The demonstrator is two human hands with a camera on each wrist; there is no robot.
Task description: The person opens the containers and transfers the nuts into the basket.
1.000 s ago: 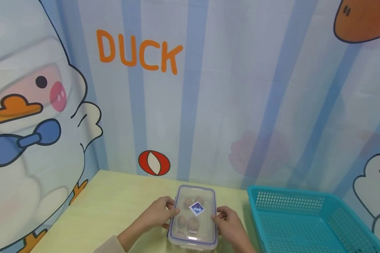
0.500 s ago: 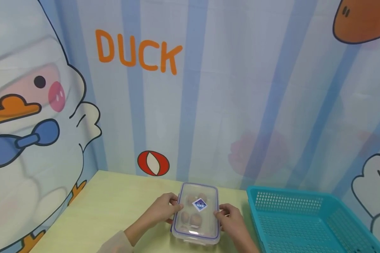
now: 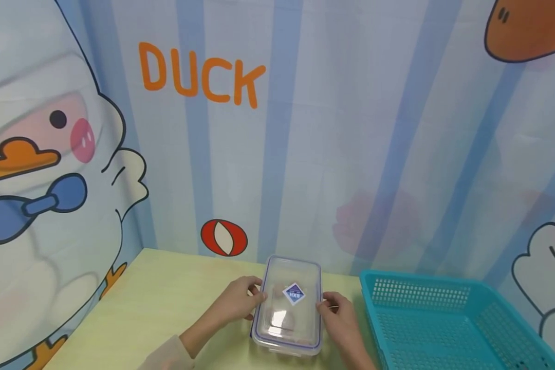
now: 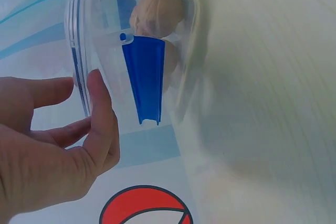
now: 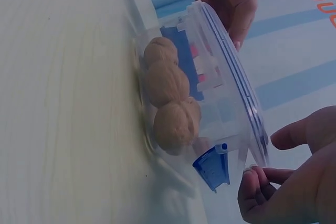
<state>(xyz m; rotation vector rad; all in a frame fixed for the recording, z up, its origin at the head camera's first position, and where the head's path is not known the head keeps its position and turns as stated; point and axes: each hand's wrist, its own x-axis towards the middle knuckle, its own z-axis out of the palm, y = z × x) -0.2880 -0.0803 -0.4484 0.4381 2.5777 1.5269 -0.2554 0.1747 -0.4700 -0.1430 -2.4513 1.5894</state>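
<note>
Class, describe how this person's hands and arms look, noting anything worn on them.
Both the left hand and the right hand are bare, with no gloves or rings showing. A pale beige sleeve covers part of the left arm; the right forearm is bare down to the picture's edge.

Blue latch (image 4: 146, 77), brown walnuts (image 5: 167, 82)

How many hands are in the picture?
2. The left hand pinches the left edge of the lid, and the right hand pinches its right edge. No other hands show.
</note>
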